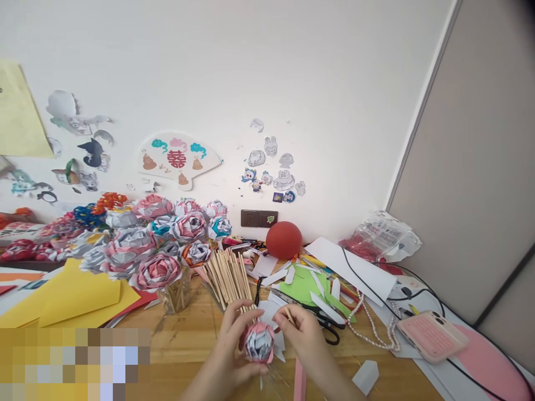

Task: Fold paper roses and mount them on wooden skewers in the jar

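Toward the surface's (pixel 178 342) near edge, our left hand (pixel 230 344) curls its fingers around a paper flower (pixel 259 343) while our right hand (pixel 304 331) pinches a thin stick (pixel 289 315).

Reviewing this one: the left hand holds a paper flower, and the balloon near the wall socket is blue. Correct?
No: the balloon near the wall socket is red, as the head view shows. The left hand does hold a paper flower.
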`<state>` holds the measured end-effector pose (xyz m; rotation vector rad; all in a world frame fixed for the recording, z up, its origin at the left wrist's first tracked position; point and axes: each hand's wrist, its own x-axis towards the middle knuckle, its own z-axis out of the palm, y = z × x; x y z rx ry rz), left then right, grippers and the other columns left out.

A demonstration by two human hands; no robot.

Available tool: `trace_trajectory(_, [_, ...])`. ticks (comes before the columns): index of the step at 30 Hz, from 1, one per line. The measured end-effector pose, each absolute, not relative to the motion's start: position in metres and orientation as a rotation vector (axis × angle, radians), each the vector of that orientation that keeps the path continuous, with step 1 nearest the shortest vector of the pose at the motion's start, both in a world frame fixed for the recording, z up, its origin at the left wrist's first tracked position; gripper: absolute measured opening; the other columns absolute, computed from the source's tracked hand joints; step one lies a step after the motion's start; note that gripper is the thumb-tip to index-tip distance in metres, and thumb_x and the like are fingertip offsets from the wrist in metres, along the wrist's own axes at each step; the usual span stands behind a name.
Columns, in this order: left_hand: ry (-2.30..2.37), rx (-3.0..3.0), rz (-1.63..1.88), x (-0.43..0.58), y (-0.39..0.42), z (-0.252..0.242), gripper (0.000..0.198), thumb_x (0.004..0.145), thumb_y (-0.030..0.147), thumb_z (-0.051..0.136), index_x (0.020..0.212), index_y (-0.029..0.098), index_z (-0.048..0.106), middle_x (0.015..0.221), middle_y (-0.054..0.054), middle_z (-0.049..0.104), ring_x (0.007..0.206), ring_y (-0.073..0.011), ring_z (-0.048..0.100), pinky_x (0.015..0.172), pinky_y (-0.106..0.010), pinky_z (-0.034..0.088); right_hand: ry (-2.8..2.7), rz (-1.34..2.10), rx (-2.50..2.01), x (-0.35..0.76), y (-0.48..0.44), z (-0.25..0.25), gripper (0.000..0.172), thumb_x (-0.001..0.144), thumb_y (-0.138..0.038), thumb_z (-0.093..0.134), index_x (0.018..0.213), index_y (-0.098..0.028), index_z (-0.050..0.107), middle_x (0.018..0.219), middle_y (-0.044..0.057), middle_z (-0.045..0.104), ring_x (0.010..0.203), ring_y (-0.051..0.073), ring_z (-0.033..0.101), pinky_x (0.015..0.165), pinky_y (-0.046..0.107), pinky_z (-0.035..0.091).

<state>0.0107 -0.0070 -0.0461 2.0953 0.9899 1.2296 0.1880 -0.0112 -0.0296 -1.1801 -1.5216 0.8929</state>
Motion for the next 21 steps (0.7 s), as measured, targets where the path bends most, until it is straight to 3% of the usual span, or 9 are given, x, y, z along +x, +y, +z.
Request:
trace_trajectory(3, [1.049, 2.015, 1.225, 0.006, -0.001, -0.045, 0.046, 0.071, 0.051, 0.058, 0.111, 0.028, 0.056, 0.116, -0.011, 0.046, 0.085, -0.0203, 0.055, 0.062, -0.027, 0.05, -1.421, 0.886, -1.185, 0.186, -0.01, -0.034, 0.028, 0.079, -0.04, 0.049, 0.066, -0.016, 0.052, 0.06, -0.002, 0.051, 0.059, 0.014, 0.047, 0.057, 0.022, 0.035])
trace_trajectory(6, [0.96, 1.977, 1.128, 0.004, 0.003, -0.05, 0.049, 0.076, 0.055, 0.049, 0.116, 0.028, 0.054, 0.115, -0.011, 0.051, 0.097, -0.0231, 0.055, 0.07, -0.029, 0.051, -1.398, 0.794, -1.236, 0.181, -0.012, -0.043, 0.028, 0.077, -0.04, 0.05, 0.065, -0.016, 0.054, 0.055, -0.003, 0.047, 0.054, 0.012, 0.041, 0.053, 0.022, 0.031])
trace_trajectory(10, [0.883, 2.025, 1.126, 0.007, 0.0, -0.064, 0.075, 0.058, 0.065, 0.06, 0.122, 0.026, 0.049, 0.122, -0.012, 0.048, 0.112, -0.0288, 0.048, 0.09, -0.036, 0.043, -1.325, 0.767, -1.269, 0.174, -0.012, -0.055, 0.027, 0.074, -0.041, 0.054, 0.064, -0.016, 0.057, 0.053, -0.004, 0.047, 0.052, 0.012, 0.04, 0.051, 0.022, 0.031])
trace_trajectory(12, [0.909, 2.038, 1.149, 0.009, -0.002, -0.065, 0.08, 0.055, 0.06, 0.066, 0.124, 0.025, 0.046, 0.122, -0.012, 0.049, 0.112, -0.0295, 0.048, 0.093, -0.039, 0.041, -1.229, 0.784, -1.255, 0.172, -0.01, -0.057, 0.029, 0.073, -0.043, 0.055, 0.063, -0.016, 0.057, 0.054, -0.003, 0.049, 0.052, 0.013, 0.043, 0.052, 0.022, 0.033])
trace_trajectory(16, [1.098, 2.033, 1.206, 0.011, -0.003, -0.057, 0.056, 0.065, 0.039, 0.068, 0.116, 0.022, 0.05, 0.112, -0.012, 0.057, 0.101, -0.0271, 0.055, 0.086, -0.039, 0.046, -1.131, 0.864, -1.208, 0.171, -0.008, -0.055, 0.034, 0.07, -0.049, 0.057, 0.062, -0.016, 0.057, 0.052, -0.002, 0.051, 0.05, 0.013, 0.045, 0.048, 0.021, 0.034])
trace_trajectory(21, [1.075, 2.061, 1.195, 0.011, -0.003, -0.046, 0.043, 0.074, 0.036, 0.059, 0.115, 0.023, 0.052, 0.111, -0.012, 0.06, 0.101, -0.0255, 0.057, 0.083, -0.038, 0.049, -1.198, 0.896, -1.199, 0.172, -0.007, -0.057, 0.033, 0.073, -0.047, 0.054, 0.065, -0.016, 0.056, 0.056, 0.0, 0.055, 0.054, 0.014, 0.048, 0.051, 0.022, 0.037])
